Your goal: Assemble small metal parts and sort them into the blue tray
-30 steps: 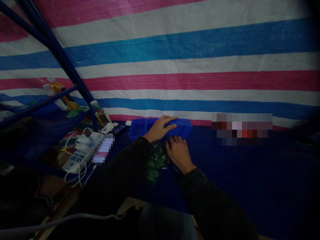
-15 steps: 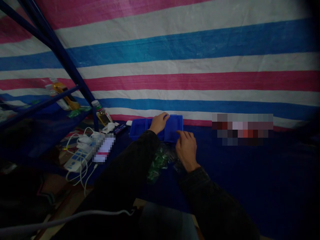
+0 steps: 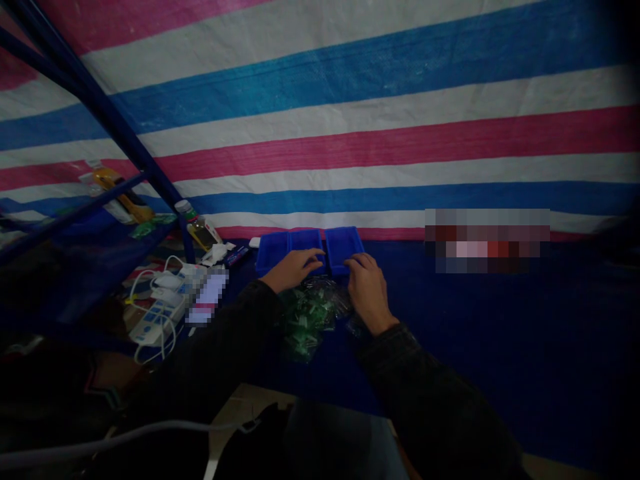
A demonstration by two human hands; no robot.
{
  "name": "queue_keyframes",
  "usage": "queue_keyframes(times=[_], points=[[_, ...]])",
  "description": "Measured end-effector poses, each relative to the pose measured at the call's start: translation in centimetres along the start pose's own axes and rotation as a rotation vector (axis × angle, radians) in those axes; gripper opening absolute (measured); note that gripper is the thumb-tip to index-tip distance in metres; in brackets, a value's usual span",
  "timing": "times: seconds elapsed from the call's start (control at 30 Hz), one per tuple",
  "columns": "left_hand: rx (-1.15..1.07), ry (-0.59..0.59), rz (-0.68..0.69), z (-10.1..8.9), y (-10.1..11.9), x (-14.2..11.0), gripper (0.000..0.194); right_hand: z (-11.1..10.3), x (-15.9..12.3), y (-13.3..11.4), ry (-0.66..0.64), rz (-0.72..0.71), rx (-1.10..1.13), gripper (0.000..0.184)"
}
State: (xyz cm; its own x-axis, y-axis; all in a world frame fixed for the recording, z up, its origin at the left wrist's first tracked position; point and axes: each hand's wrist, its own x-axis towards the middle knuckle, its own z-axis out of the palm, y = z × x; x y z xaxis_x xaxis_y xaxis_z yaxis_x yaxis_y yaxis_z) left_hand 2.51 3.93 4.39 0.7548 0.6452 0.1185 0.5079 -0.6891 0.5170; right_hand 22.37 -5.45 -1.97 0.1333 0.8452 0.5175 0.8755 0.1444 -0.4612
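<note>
Three small blue trays stand side by side against the striped sheet: a left tray [image 3: 273, 248], a middle tray [image 3: 306, 239] and a right tray [image 3: 345, 241], with a narrow gap before the right one. My left hand [image 3: 295, 268] reaches over the near edge of the middle tray, fingers stretched out and holding nothing I can see. At the right tray's near right corner, my right hand [image 3: 369, 290] has its bent fingers and thumb on the edge. Between my hands lies a pile of clear and green plastic packets [image 3: 307, 317], their contents too dim to make out.
A power strip [image 3: 157, 319] with white cables and a phone [image 3: 210, 297] lie to the left. Behind them stands a drink bottle [image 3: 200, 227] by a blue metal post [image 3: 120, 140]. A blurred-out item [image 3: 487, 241] sits at the back right of the blue table [image 3: 475, 347].
My left hand has come off the trays' back area, towards me and to the left, uncovering the middle tray. My right hand has closed in on the right tray's corner. The view has tilted slightly.
</note>
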Motion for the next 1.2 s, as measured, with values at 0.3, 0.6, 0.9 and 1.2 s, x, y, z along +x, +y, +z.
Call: queue_keyframes(times=[0.3,0.6,0.9,1.2], points=[[-0.120,0.094,0.036,1.7,-0.6,-1.0,0.023,0.8,0.0,1.1,-0.087,-0.088,0.013,0.050],[0.196,0.280,-0.082,-1.2,-0.9,-2.4,0.038,0.2,0.0,0.6,-0.096,-0.078,0.001,0.044],[0.296,0.145,-0.214,-1.4,-3.7,-4.7,0.042,0.5,0.0,0.2,-0.096,-0.080,0.025,0.033],[0.406,0.043,-0.186,-1.0,-3.5,-3.9,0.055,-0.3,-0.2,0.1,-0.052,-0.040,-0.021,0.030]])
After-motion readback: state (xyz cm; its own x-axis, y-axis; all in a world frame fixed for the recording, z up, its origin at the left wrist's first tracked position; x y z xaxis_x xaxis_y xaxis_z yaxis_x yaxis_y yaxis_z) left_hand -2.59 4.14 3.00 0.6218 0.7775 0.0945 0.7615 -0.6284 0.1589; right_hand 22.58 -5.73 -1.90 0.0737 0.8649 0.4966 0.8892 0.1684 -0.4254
